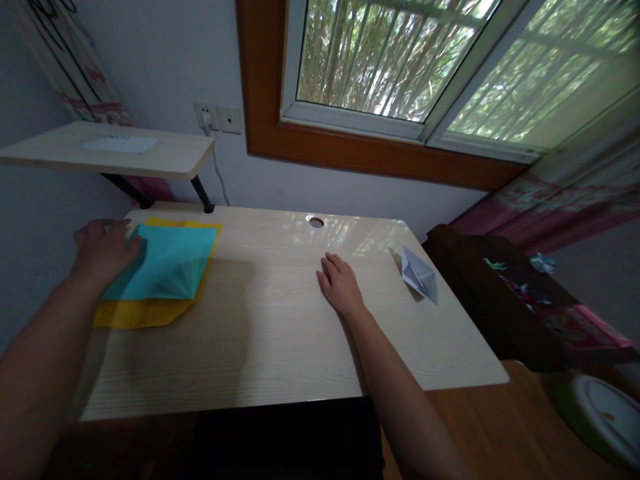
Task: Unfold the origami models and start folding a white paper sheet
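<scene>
The left hand (105,250) lies palm down at the desk's (280,347) left edge, fingers spread and loose on the left corner of the blue sheet (167,263), gripping nothing. That creased sheet rests on a yellow sheet (145,312), which shows along the top, right and bottom edges. Above them a small shelf (165,157) carries a white paper (120,144). Near the desk's middle the right hand (339,283) rests flat and open on bare wood, holding nothing. Just right of it, apart from the fingers, stands a folded white paper boat (420,275) near the desk's right edge.
</scene>
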Motion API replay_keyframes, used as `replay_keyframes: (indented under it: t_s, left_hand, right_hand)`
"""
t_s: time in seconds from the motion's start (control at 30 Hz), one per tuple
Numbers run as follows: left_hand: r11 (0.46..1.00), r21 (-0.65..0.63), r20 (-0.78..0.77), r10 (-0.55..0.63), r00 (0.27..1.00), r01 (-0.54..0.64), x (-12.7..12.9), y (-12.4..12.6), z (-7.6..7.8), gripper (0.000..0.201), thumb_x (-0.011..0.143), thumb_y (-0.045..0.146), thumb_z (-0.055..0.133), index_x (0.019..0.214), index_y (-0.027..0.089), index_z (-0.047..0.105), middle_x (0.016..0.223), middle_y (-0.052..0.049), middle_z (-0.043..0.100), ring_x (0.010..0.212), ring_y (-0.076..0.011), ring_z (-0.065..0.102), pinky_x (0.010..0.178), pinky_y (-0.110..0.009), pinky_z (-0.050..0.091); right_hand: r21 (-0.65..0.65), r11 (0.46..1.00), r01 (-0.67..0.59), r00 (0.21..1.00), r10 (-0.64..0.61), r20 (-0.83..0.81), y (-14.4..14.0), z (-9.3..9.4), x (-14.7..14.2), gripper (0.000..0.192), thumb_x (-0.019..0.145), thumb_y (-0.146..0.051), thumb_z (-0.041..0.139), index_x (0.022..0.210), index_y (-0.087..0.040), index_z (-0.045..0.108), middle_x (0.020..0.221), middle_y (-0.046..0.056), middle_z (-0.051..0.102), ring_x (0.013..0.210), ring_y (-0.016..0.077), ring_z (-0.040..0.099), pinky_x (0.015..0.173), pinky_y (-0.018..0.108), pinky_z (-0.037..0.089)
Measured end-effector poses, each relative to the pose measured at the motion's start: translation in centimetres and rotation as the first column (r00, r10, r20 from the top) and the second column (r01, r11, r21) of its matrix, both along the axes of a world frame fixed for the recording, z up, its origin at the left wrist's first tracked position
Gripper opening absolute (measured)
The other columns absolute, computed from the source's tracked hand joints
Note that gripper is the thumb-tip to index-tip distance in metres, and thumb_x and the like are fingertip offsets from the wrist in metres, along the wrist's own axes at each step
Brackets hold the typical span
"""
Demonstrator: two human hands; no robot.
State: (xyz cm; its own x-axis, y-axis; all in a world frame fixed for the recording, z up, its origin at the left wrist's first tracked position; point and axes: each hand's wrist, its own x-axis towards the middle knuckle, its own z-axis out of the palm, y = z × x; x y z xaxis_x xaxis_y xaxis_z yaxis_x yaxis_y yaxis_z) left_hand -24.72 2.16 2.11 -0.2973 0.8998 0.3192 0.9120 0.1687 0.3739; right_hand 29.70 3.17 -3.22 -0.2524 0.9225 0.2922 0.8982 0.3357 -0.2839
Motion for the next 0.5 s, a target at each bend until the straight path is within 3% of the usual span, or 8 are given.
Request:
replay_keyframes:
  t_s: [0.1, 0.27, 0.4, 0.5]
  left_hand:
    - [0.996, -0.054, -0.266, -0.080, 0.961, 0.068, 4.0, -0.4, -0.4, 0.055, 0.101, 0.042, 0.040, 0.144, 0.009, 0.047, 0.159, -0.017, 0.034, 0.148, -0.0344, 0.022, 0.120, -0.054, 0.016]
    - [0.970, -0.200, -0.300, -0.193, 0.934, 0.136, 10.4, -0.5, -2.6, 0.064, 0.102, 0.054, 0.033, 0.157, 0.021, 0.032, 0.162, -0.013, 0.032, 0.150, -0.0392, 0.018, 0.116, -0.064, 0.018]
    - [0.945, -0.311, -0.263, -0.189, 0.946, 0.102, 11.4, 0.0, -4.4, 0.064, 0.100, 0.058, 0.028, 0.157, 0.029, 0.033, 0.165, -0.010, 0.027, 0.150, -0.0445, 0.018, 0.114, -0.069, 0.017]
    - [0.940, -0.326, -0.259, -0.193, 0.946, 0.102, 11.0, 0.2, -4.7, 0.064, 0.099, 0.059, 0.026, 0.157, 0.033, 0.032, 0.167, -0.007, 0.023, 0.150, -0.0462, 0.017, 0.113, -0.072, 0.016]
  right_hand:
    - [-0.002, 1.000, -0.004, 1.000, 0.004, -0.009, 0.0, 0.0, 0.0, 0.046, 0.100, -0.036, 0.048, 0.139, -0.015, 0.057, 0.153, 0.013, 0.048, 0.144, 0.0287, 0.040, 0.121, 0.049, 0.027]
    - [0.007, 1.000, -0.011, 1.000, 0.011, -0.027, 0.2, -0.2, 0.1, 0.045, 0.099, -0.035, 0.049, 0.139, -0.015, 0.057, 0.152, 0.014, 0.049, 0.144, 0.0296, 0.041, 0.120, 0.051, 0.028]
    - [0.024, 1.000, -0.020, 0.999, 0.021, -0.040, 0.2, -0.4, 0.1, 0.044, 0.099, -0.035, 0.050, 0.138, -0.016, 0.058, 0.152, 0.015, 0.049, 0.143, 0.0302, 0.041, 0.120, 0.052, 0.029]
    - [0.034, 0.999, -0.032, 0.997, 0.034, -0.066, 0.3, -0.6, 0.2, 0.044, 0.098, -0.034, 0.051, 0.137, -0.017, 0.059, 0.151, 0.015, 0.050, 0.143, 0.0305, 0.042, 0.119, 0.053, 0.029]
